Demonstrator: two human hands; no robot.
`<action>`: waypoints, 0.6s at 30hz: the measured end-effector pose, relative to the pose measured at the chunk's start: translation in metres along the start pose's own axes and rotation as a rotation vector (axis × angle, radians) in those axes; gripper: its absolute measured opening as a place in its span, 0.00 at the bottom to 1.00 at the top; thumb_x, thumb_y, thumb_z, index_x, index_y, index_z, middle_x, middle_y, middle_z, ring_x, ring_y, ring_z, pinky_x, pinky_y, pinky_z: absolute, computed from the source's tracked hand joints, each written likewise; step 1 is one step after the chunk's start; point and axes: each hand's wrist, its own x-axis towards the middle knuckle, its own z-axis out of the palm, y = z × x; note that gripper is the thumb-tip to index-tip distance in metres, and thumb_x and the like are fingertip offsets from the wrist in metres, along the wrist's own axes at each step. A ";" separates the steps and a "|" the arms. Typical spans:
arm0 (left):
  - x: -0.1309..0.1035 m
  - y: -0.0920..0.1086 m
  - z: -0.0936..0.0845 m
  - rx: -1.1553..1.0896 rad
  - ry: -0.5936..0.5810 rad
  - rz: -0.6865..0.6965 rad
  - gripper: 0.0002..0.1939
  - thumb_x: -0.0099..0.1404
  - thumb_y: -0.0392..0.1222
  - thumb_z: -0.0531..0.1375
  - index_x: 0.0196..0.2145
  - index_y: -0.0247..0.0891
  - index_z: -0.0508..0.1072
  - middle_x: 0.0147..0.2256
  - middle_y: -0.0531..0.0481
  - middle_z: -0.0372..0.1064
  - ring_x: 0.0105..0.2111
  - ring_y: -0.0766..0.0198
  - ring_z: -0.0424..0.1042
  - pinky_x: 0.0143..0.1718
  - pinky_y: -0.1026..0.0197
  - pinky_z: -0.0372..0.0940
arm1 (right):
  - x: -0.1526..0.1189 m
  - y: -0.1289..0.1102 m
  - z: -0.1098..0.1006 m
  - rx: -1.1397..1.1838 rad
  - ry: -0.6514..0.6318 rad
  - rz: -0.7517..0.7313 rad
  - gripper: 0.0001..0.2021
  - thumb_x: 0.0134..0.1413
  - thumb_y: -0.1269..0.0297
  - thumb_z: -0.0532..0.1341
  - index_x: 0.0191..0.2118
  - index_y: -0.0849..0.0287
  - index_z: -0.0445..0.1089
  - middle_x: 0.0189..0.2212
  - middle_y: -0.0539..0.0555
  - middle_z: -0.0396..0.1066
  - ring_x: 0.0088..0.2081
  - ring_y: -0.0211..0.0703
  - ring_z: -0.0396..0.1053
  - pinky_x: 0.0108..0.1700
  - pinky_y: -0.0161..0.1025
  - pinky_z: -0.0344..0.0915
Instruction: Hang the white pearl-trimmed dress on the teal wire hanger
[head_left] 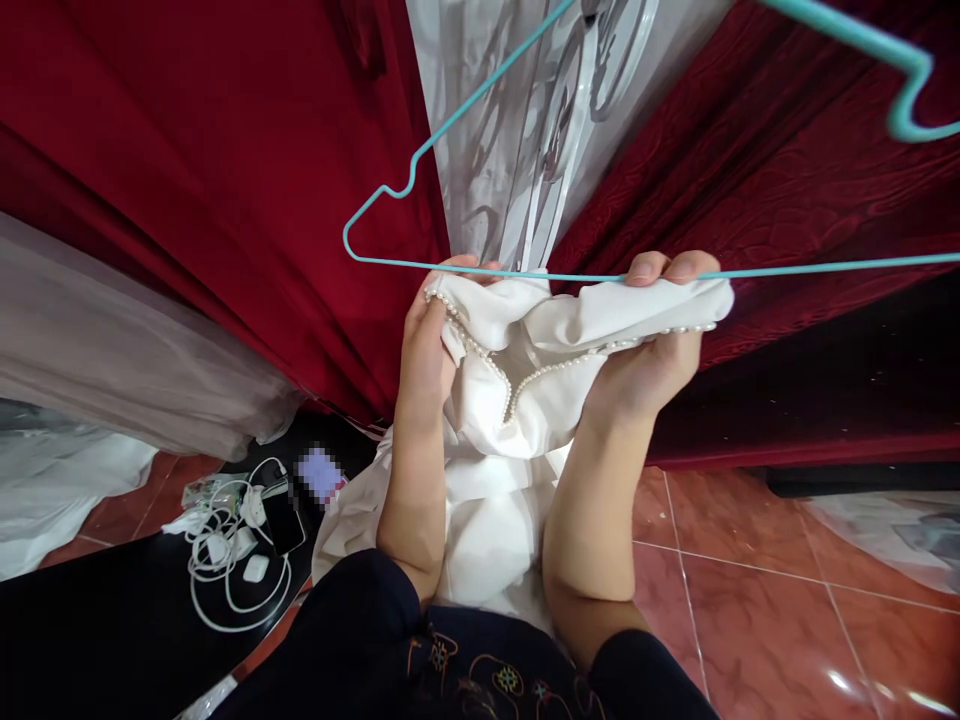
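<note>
A white garment [491, 400] with pearl-like beads along its neckline hangs between my two hands, its lower part falling toward my lap. My left hand [427, 345] is closed on the garment's left upper edge, thumb in front. On the right side, my right hand [660, 340] grips the folded white fabric, two fingertips showing over the top by the hanger bar. The bar of a light blue hanger [555, 276] runs across the garment's top edge, close to the fingers of both hands.
Part of another blue hanger [855, 35] shows at the upper right. Red curtains [247, 180] hang on both sides of a sheer white fabric [487, 120]. A black surface [112, 620] at lower left bears white cables [217, 570] and a phone [283, 522].
</note>
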 end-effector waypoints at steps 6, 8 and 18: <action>0.031 -0.004 -0.061 0.364 0.395 0.231 0.09 0.62 0.41 0.64 0.41 0.39 0.79 0.31 0.54 0.71 0.31 0.66 0.70 0.35 0.62 0.65 | 0.007 0.005 0.000 0.043 -0.037 0.012 0.16 0.52 0.54 0.63 0.36 0.54 0.56 0.35 0.50 0.57 0.32 0.37 0.56 0.37 0.36 0.56; 0.055 0.002 -0.083 0.411 0.422 0.288 0.10 0.61 0.43 0.69 0.39 0.39 0.75 0.24 0.58 0.60 0.29 0.67 0.68 0.35 0.60 0.65 | 0.010 0.007 -0.002 0.049 -0.041 0.034 0.20 0.50 0.50 0.65 0.36 0.54 0.54 0.34 0.50 0.56 0.30 0.36 0.53 0.35 0.37 0.55; 0.127 0.089 -0.047 0.645 0.236 0.597 0.11 0.64 0.26 0.63 0.33 0.42 0.74 0.35 0.53 0.72 0.34 0.64 0.70 0.39 0.58 0.67 | 0.010 0.016 -0.007 0.214 -0.097 0.064 0.19 0.51 0.55 0.68 0.37 0.55 0.58 0.35 0.48 0.58 0.31 0.33 0.56 0.36 0.33 0.55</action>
